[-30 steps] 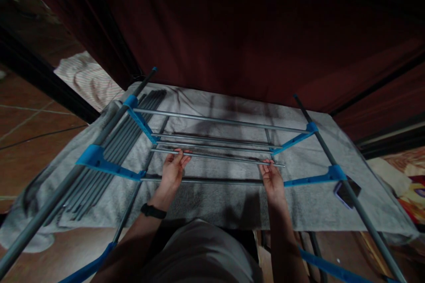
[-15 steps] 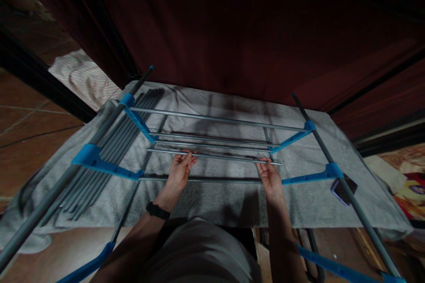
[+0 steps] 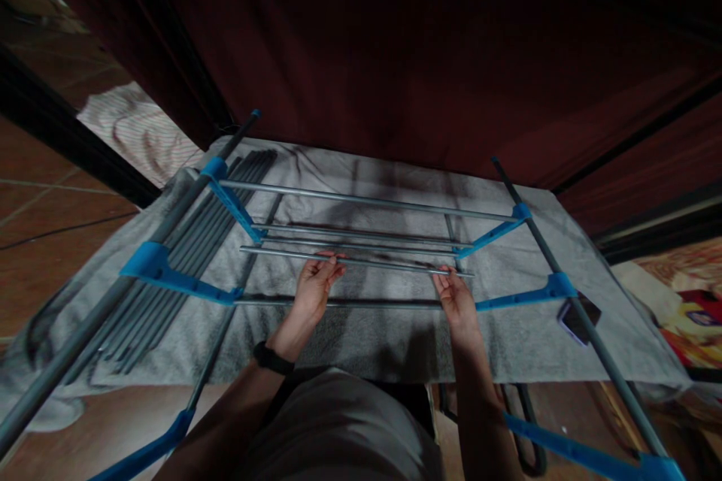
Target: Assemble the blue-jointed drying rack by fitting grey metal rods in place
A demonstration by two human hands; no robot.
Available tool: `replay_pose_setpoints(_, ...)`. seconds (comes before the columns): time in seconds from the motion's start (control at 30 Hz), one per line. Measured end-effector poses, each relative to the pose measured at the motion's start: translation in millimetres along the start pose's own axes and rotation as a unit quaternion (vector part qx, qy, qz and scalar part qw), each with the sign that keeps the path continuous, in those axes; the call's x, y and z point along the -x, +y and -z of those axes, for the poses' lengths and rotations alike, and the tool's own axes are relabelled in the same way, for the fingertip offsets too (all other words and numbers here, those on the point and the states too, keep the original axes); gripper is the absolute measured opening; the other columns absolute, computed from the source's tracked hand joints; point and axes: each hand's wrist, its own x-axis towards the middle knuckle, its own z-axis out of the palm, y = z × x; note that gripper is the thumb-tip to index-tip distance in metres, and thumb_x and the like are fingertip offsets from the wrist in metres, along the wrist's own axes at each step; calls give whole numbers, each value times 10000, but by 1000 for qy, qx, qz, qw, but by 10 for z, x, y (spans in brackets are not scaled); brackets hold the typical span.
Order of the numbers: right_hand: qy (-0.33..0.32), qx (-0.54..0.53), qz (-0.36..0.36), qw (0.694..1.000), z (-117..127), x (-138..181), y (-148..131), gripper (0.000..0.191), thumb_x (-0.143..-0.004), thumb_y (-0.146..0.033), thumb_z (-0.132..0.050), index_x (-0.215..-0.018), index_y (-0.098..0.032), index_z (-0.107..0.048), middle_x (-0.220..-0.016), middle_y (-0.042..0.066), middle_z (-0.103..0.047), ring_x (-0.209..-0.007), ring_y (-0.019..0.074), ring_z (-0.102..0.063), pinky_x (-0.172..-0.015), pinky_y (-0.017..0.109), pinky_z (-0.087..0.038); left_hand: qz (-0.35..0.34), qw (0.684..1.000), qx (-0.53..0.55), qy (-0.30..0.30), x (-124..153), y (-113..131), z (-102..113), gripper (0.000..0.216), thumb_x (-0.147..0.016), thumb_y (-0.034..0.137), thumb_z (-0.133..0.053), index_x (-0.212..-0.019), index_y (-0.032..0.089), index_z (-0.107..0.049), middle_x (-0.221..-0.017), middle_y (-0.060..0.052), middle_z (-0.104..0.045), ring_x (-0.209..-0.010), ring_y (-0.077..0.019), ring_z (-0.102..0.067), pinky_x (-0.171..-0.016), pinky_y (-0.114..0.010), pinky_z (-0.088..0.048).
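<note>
A thin grey metal rod (image 3: 389, 264) runs left to right inside a drying rack frame (image 3: 180, 284) with blue plastic brackets. My left hand (image 3: 314, 287) pinches the rod near its middle-left, a black watch on that wrist. My right hand (image 3: 454, 297) holds the same rod near its right end, fingers curled under it. Two more rods sit fitted just behind it, between a left bracket (image 3: 237, 204) and a right bracket (image 3: 490, 233). A lower rod (image 3: 383, 305) crosses under my hands.
A grey towel (image 3: 366, 346) covers the surface below. A bundle of loose grey rods (image 3: 186, 255) lies on it at left. A phone (image 3: 576, 316) rests at right. A dark red curtain hangs behind. Tiled floor is at left, patterned cloth at far right.
The rod has slid to the left along with both hands. My left hand has moved rightwards along the rod, closer to its middle.
</note>
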Motion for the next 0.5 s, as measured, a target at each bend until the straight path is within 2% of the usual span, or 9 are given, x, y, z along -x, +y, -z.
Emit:
replay_pose_setpoints(0.17, -5, 19, -6, 1000, 19, -19, 11, 73, -854, -237, -746, -838, -277, -687, -914, -26, -768, -970, 127, -743, -1001, 328, -617, -12, 1000, -3, -17, 54, 28, -155, 394, -706, 348, -941, -969, 181, -699, -958, -70, -779, -856, -185, -736, -848, -351, -597)
replay_pose_setpoints(0.3, -27, 43, -5, 999, 8, 24, 63, 41, -864, -269, -723, -842, -288, -694, -939, 2, -773, -1061, 159, -738, -1037, 363, -603, -15, 999, -9, -29, 111, 64, -292, 374, -754, 343, -908, -1011, 178, -692, -976, -84, -778, -889, -205, -744, -867, -372, -596)
replay_pose_setpoints(0.5, -7, -2, -43, 999, -79, 138, 176, 57, -874, -220, -712, -926, -245, -711, -987, 20, -777, -1029, 166, -745, -1055, 403, -605, -34, 997, -49, -57, 200, 59, -432, 326, -799, 370, -863, -1020, 193, -700, -996, -79, -778, -906, -209, -736, -856, -365, -599)
